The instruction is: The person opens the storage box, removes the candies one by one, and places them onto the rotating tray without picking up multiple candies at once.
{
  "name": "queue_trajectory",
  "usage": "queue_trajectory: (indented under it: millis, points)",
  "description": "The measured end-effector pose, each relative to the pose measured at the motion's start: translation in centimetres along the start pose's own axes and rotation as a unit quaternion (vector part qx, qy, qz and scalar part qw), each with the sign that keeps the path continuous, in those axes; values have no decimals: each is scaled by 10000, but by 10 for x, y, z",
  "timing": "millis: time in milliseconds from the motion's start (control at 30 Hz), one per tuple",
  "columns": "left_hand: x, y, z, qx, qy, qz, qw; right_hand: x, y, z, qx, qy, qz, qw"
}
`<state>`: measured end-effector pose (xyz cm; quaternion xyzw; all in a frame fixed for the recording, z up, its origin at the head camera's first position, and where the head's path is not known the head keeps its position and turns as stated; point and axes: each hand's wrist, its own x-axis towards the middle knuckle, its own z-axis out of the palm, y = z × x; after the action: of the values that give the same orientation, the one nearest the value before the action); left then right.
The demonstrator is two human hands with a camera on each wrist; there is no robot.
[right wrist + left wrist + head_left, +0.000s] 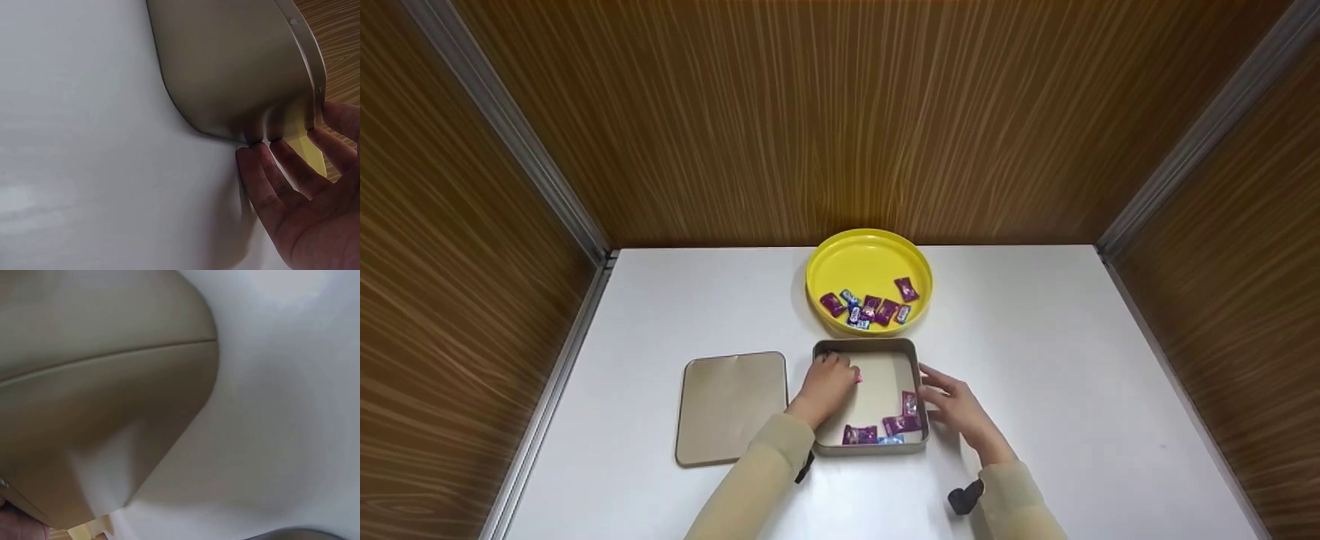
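A shallow square metal tin point(870, 451) holds several purple wrapped candies point(901, 425) and a blue one point(891, 439) along its near and right sides. My left hand point(826, 386) reaches into its far left part, fingers bent down, with a pink-wrapped candy point(858, 379) at the thumb; the fingertips are mostly hidden. My right hand point(958, 409) steadies the tin from the right. In the right wrist view its extended fingers point(301, 169) touch the outer wall of the tin point(225, 67).
A round yellow tray point(862, 262) behind the tin holds several purple and blue candies point(870, 307). The tin's flat lid point(731, 409) lies on the white table point(1050, 337) to the left. Wood-grain panels point(855, 120) close in the back and sides.
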<state>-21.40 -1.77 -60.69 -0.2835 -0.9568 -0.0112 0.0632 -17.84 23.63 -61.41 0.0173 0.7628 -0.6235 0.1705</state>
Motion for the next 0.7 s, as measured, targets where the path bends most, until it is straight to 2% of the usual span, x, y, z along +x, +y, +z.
queue_trajectory:
  millis: [333, 600, 700]
  points:
    - [1, -2, 1, -248, 123, 32, 9996, -1, -1, 1, 24, 20, -33, 10000]
    - [0, -2, 2, -220, 444, 89, 9987, 0, 1, 1, 3, 95, 24, 10000]
    - [0, -1, 0, -312, 405, 52, 9987, -1, -1, 1, 12, 99, 30, 9999]
